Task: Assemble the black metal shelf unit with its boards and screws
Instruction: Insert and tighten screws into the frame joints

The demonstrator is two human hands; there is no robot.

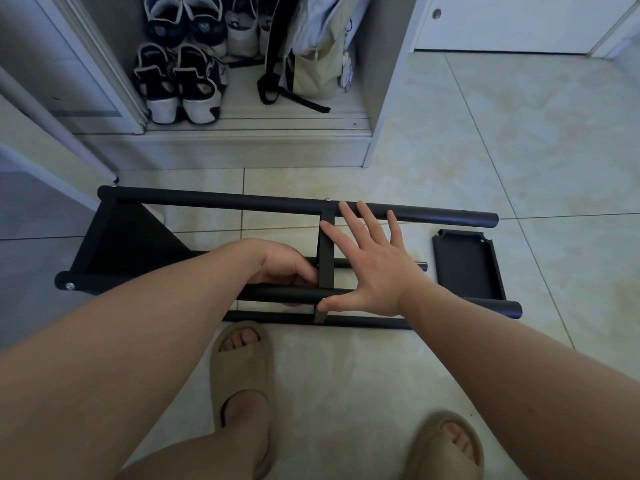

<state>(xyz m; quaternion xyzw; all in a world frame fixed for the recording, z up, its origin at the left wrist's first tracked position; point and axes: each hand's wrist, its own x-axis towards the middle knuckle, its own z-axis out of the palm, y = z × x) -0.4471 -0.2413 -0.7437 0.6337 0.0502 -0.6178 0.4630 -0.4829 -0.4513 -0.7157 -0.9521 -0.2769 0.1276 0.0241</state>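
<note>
The black metal shelf frame (214, 199) lies on its side on the tiled floor, its round tubes running left to right. One black board (124, 237) is fixed at its left end. A second black board (326, 251) stands edge-on between the tubes near the middle. My left hand (287, 266) reaches inside the frame, fingers curled around the near upper tube (273, 293) beside that board. My right hand (372, 261) is spread flat, fingers on the far tube, thumb on the near tube. A loose black board (467, 268) lies on the floor at the right.
A low step with an open closet holds several shoes (180, 84) and a beige bag (311, 64) behind the frame. My feet in tan slippers (242, 368) stand just in front of it. A white pole (52, 123) slants at the left.
</note>
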